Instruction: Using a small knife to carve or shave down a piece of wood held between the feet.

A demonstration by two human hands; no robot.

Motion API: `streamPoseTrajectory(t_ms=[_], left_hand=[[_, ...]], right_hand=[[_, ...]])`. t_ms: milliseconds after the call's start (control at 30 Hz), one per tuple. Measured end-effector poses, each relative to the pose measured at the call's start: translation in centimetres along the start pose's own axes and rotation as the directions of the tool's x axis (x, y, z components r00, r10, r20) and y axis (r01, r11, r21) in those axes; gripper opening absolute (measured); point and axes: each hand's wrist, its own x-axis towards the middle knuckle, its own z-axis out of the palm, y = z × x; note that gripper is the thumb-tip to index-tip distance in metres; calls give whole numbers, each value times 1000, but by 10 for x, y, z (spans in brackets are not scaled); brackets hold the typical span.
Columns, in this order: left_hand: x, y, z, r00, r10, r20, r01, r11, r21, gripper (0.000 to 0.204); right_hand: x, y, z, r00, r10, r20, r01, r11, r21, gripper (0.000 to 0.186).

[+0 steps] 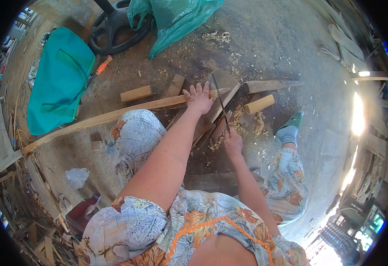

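My left hand (199, 98) lies with fingers spread on the end of a long wooden strip (92, 120), which rests across a wooden board (222, 79) and runs toward the lower left. My right hand (233, 144) grips the lower end of a long, thin dark blade (217, 94), possibly a saw, which slants up across the board beside the strip's tip. Short wooden blocks lie either side, one (259, 103) to the right and another (135, 93) to the left. A pointed piece (271, 86) lies beyond the board. Shavings (258, 122) are scattered around.
A teal bag (56, 84), orange-handled tool (102, 66), black wheel-like object (113, 39) and green plastic bag (185, 20) are at the upper left. My knee (136, 142) and slippered foot (291, 126) flank the work. Scrap wood (47, 193) lines the sides.
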Motion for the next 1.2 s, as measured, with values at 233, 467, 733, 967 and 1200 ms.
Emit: streamPoseTrajectory(t_ms=[233,467,733,967,1200], left_hand=[[0,1,0,1000,-5,-1,5,1000,5,72],[1,-1,0,1000,-7,4,7,1000,-8,73],[2,-1,4,1000,9,-5,-9,1000,-4,75],[2,-3,3,1000,-18,-6,18,1000,1,77],[4,-1,8,1000,9,-20,-9,1000,-10,78]], right_hand=[[-1,-1,-4,1000,3,7,-3,1000,-31,17],[-6,-1,0,997,72,24,-69,994,-87,17],[32,-19,9,998,52,-24,-55,990,-129,19],[-27,15,19,999,45,-4,-45,995,-90,17],[22,-13,9,999,34,-17,-36,995,-88,16]])
